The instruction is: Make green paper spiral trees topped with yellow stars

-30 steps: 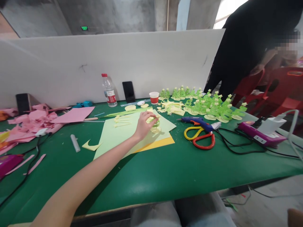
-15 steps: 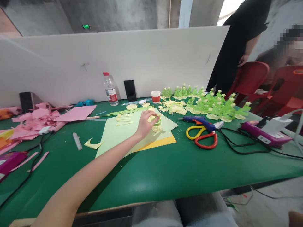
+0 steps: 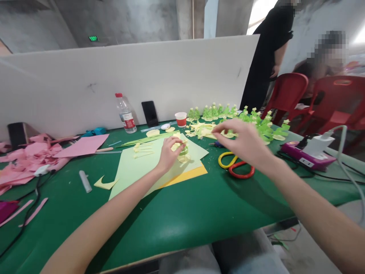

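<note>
My left hand [image 3: 169, 153] pinches a small green and yellow paper piece [image 3: 184, 152], which stands on a round pale base over the light green sheets [image 3: 128, 167]. My right hand [image 3: 243, 140] hangs in the air above the scissors [image 3: 242, 169] with red and yellow handles, fingers apart and nothing seen between them. It mostly hides the blue glue gun [image 3: 218, 144]. Thin yellow paper stems [image 3: 144, 149] lie on the green sheet. Many finished-looking green paper plants [image 3: 265, 127] with yellow tips stand behind my right hand.
A bottle [image 3: 125, 114], a phone [image 3: 149, 113] and a red-white cup [image 3: 181, 120] stand by the white board. Pink paper [image 3: 37, 156] lies at the left, a purple power strip [image 3: 310, 155] at the right. A person in black [image 3: 264, 57] stands beyond the table.
My right hand has come into view from the right, over the scissors and glue gun. My left hand still holds the paper piece. The view has shifted slightly to the right.
</note>
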### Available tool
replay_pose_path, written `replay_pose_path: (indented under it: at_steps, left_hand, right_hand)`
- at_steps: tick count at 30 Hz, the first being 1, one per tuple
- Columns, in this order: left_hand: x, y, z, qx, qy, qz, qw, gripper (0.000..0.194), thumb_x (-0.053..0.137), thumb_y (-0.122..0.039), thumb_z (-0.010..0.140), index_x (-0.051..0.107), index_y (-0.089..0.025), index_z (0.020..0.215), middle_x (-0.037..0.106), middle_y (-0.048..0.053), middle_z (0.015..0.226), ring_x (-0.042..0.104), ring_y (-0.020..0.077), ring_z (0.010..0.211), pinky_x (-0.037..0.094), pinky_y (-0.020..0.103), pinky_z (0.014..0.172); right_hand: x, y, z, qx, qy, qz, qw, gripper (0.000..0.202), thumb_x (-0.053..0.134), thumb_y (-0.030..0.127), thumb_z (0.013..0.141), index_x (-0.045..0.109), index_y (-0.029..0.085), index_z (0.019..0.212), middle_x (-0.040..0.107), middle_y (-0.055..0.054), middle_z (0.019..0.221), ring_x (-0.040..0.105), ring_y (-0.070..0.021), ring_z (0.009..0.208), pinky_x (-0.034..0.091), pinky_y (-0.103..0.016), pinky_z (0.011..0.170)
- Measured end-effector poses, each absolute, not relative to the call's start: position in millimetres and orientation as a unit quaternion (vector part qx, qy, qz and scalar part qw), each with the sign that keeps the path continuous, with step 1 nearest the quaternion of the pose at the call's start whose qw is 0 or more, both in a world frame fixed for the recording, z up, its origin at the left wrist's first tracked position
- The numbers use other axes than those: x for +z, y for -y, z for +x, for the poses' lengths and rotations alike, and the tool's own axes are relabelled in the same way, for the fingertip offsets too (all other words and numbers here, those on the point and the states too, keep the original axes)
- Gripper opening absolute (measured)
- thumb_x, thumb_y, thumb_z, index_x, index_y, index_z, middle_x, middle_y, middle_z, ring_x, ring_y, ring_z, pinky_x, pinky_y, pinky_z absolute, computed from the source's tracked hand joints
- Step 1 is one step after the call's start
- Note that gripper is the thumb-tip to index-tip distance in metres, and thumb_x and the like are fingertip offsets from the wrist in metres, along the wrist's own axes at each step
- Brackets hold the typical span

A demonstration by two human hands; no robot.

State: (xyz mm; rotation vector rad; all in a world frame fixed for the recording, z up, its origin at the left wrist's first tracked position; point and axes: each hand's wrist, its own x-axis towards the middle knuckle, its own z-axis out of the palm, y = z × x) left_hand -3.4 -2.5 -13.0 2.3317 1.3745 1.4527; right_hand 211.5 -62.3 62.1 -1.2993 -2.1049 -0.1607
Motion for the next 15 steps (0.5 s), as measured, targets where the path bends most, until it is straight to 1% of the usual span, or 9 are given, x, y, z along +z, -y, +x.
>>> replay_pose_path:
  at_steps: [2,3,4,6,9,12,15]
  left_hand:
    - [-12,3,-4,0.471,-0.447,0.760,0.032,0.016,0.054,-0.029,0.083,0.059,-0.013,0.081,0.061,0.004,0.091,0.056,0.0188,0.092,0.044,0.040,0.083]
    - [-11,3,-4,0.469,-0.447,0.761,0.031,0.017,0.055,-0.029,0.083,0.059,-0.013,0.081,0.061,0.004,0.091,0.056,0.0189,0.092,0.044,0.040,0.083]
    - [-11,3,-4,0.468,-0.448,0.761,0.030,0.017,0.054,-0.029,0.083,0.059,-0.013,0.081,0.061,0.004,0.091,0.056,0.0189,0.092,0.044,0.040,0.082]
    - [-10,4,-4,0.465,-0.448,0.763,0.029,0.017,0.055,-0.029,0.083,0.059,-0.013,0.081,0.060,0.004,0.091,0.055,0.0188,0.092,0.044,0.040,0.083]
    - [-9,5,-4,0.463,-0.448,0.764,0.031,0.016,0.055,-0.029,0.082,0.059,-0.014,0.080,0.060,0.004,0.091,0.054,0.0191,0.093,0.043,0.040,0.083]
    - [-8,7,-3,0.466,-0.448,0.762,0.035,0.014,0.056,-0.027,0.081,0.059,-0.014,0.079,0.059,0.004,0.089,0.053,0.0195,0.093,0.041,0.041,0.084]
    - [-6,9,-2,0.468,-0.447,0.761,0.039,0.009,0.058,-0.025,0.079,0.059,-0.016,0.077,0.059,0.003,0.087,0.051,0.0202,0.092,0.040,0.040,0.085]
  right_hand:
    - [53,45,200,-0.030,0.810,-0.531,0.247,0.015,0.052,0.026,0.084,0.060,0.012,0.084,0.062,-0.003,0.086,0.058,-0.0140,0.083,0.048,-0.034,0.075]
    - [47,36,194,-0.016,0.812,-0.544,0.211,0.015,0.053,0.025,0.084,0.060,0.012,0.081,0.062,-0.002,0.083,0.058,-0.0139,0.082,0.048,-0.034,0.075]
    - [42,29,189,-0.006,0.813,-0.552,0.187,0.015,0.053,0.025,0.084,0.060,0.012,0.080,0.062,-0.002,0.082,0.058,-0.0140,0.082,0.048,-0.034,0.075]
    - [31,19,180,0.007,0.813,-0.562,0.150,0.016,0.052,0.027,0.085,0.060,0.012,0.086,0.062,-0.003,0.089,0.058,-0.0147,0.086,0.047,-0.036,0.078]
    - [20,19,173,0.027,0.810,-0.574,0.115,0.020,0.050,0.029,0.086,0.058,0.013,0.095,0.060,-0.005,0.097,0.057,-0.0154,0.089,0.047,-0.037,0.079]
    - [13,25,170,0.046,0.798,-0.594,0.093,0.023,0.049,0.030,0.086,0.057,0.013,0.098,0.060,-0.005,0.097,0.058,-0.0150,0.086,0.049,-0.035,0.076]
    - [11,28,172,0.058,0.784,-0.611,0.087,0.023,0.049,0.031,0.086,0.057,0.013,0.099,0.060,-0.005,0.099,0.058,-0.0155,0.088,0.048,-0.036,0.077]
